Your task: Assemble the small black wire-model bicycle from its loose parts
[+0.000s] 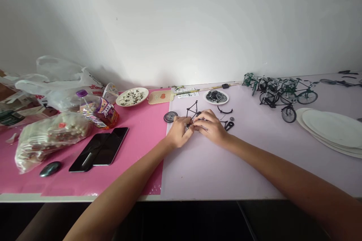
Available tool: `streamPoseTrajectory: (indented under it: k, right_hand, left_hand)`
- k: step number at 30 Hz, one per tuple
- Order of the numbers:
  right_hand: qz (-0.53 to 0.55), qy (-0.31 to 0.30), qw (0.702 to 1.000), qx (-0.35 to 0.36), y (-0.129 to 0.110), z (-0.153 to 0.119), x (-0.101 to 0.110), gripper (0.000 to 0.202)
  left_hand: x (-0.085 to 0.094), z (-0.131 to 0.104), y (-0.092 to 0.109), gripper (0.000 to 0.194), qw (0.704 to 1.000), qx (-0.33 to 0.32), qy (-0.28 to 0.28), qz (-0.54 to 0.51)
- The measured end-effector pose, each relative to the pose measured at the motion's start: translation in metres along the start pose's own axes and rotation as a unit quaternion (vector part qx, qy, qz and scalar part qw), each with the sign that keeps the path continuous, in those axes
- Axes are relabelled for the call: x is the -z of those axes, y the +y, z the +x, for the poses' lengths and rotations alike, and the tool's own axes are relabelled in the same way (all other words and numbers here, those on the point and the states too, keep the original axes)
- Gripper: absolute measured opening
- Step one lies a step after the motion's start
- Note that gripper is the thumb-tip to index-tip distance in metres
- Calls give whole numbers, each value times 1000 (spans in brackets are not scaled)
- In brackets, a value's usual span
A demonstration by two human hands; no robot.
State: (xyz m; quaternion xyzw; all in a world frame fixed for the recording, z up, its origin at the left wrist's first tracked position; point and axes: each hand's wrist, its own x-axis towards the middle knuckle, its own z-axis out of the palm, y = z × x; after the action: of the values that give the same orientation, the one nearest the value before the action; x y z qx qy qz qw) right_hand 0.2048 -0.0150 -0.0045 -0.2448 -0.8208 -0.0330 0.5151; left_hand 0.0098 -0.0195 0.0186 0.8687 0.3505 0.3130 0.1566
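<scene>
Bicycle frame [192,110], one, small and black: on the lilac cover [226,169] of the table, just beyond the fingertips, between a loose wheel and a curved mudguard.

Left hand [181,131]: thumb and forefinger pinched on a small part [187,125], dark with a bright glint, its shape too small to make out.

Right hand [208,125]: fingers bent and drawn in, tips close against the left hand's; whether they pinch anything cannot be told.

Spoked wheel [170,116], one, black tyre: lying left of the frame.

Mudguard [226,113], black, curved: right of the frame, near a small grey disc [232,119] and a black chain guard [229,125], the latter just beside the right hand.

Plate of black bicycle parts [227,100]: behind the frame, toward the wall.

Model bicycles, green and black [296,92]: a crowded group, back right.

White plates [333,126], stacked: far right.

Plate of pale pieces [145,93] and yellow tray [154,98]: back left.

Phones [111,147], two, overlapping: on the pink cover [141,150], near a dark mouse [51,168], a stuffed clear bag [53,135] and a tilted drink bottle [98,110].
</scene>
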Motion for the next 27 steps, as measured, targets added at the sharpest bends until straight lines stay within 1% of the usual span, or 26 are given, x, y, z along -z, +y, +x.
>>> streamPoseTrajectory:
  k: [3,4,6,9,11,13,15,18,20,24,27]
  right_hand:
    - [5,-4,1000,-3,0,0,1,5]
    - [9,-4,1000,-5,-1,0,2,7]
    - [16,6,1000,-8,-1,0,4,17]
    - [9,43,999,-15,1,-1,6,32]
    - [-4,64,998,-20,2,-1,6,33]
    - [-16,72,997,-29,4,-1,6,32]
    - [-26,68,996,-45,6,-1,6,36]
    - [-39,41,996,-69,10,-2,5,38]
    - [-43,19,996,-82,12,-3,4,32]
    - [-47,10,994,-99,14,-5,1,16]
    - [-49,20,995,-90,15,-4,1,10]
  left_hand:
    - [1,1,3,29,998,13,6,-62]
    - [2,1,3,29,996,22,6,-90]
    - [4,2,4,26,988,46,4,-146]
    - [8,3,1,22,977,69,2,-201]
    - [10,2,-3,25,973,66,5,-220]
    - [10,1,-7,32,970,65,8,-235]
    - [10,0,-11,46,965,73,4,-251]
    - [8,-2,-13,69,960,88,-14,-265]
    - [7,-3,-12,80,959,94,-29,-267]
    - [5,-3,-9,88,955,99,-44,-276]
    - [6,-4,-8,90,952,103,-52,-283]
